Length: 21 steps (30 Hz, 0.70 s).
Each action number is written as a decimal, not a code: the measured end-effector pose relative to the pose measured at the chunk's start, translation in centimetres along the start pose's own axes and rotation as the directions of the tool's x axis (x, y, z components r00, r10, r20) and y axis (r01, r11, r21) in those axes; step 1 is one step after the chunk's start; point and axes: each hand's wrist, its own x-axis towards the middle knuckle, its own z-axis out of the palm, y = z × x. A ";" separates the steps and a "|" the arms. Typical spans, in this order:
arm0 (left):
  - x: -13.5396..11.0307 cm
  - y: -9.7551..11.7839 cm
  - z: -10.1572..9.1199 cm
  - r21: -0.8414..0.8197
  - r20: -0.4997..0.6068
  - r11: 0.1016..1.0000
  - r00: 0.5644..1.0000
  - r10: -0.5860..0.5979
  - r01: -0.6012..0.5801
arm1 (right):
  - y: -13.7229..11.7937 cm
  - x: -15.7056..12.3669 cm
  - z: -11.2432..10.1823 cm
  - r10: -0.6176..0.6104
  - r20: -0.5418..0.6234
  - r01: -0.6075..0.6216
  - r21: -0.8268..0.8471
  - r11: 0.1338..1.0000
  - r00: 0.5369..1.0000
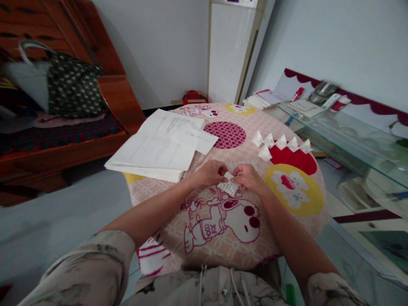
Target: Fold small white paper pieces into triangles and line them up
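A small folded piece of white paper (228, 187) with printed lines is pinched between my two hands over the middle of the round table. My left hand (211, 173) is closed on its left edge. On the opposite edge, my right hand (247, 177) grips it with thumb and fingers. Several folded paper pieces (281, 142) with pointed tops stand in a rough row to the right, beyond my right hand. To the left lies a thick stack of printed sheets (153, 146), with a smaller loose sheet (204, 140) across its right side.
A patterned cloth (178, 204) covers the round table. To the right stands a glass-topped cabinet (338, 131) with papers and small items. On the left, a wooden bench (117, 95) holds a dark patterned bag (72, 85). A tall white unit (231, 51) stands behind.
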 end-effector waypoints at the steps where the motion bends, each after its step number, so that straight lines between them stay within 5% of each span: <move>1: 0.1 0.1 0.2 -0.010 -0.002 1.000 1.000 -0.003 0.003 | 0.0 0.0 -0.1 0.004 0.008 -0.004 0.006 1.000 1.000; 7: 0.5 -0.5 0.7 -0.192 -0.031 0.981 0.999 -0.045 0.038 | 0.7 -0.2 -1.2 -0.062 0.096 0.058 0.041 0.997 0.993; 13: 0.3 -1.0 0.7 -0.585 0.050 0.800 0.990 -0.130 0.134 | 0.2 -0.7 -1.6 -0.042 0.080 0.028 0.161 0.986 0.996; 21: -0.2 0.1 0.2 -0.640 0.217 0.732 0.969 -0.120 0.234 | -0.6 -0.8 -0.3 -0.086 -0.057 0.099 0.315 0.944 0.995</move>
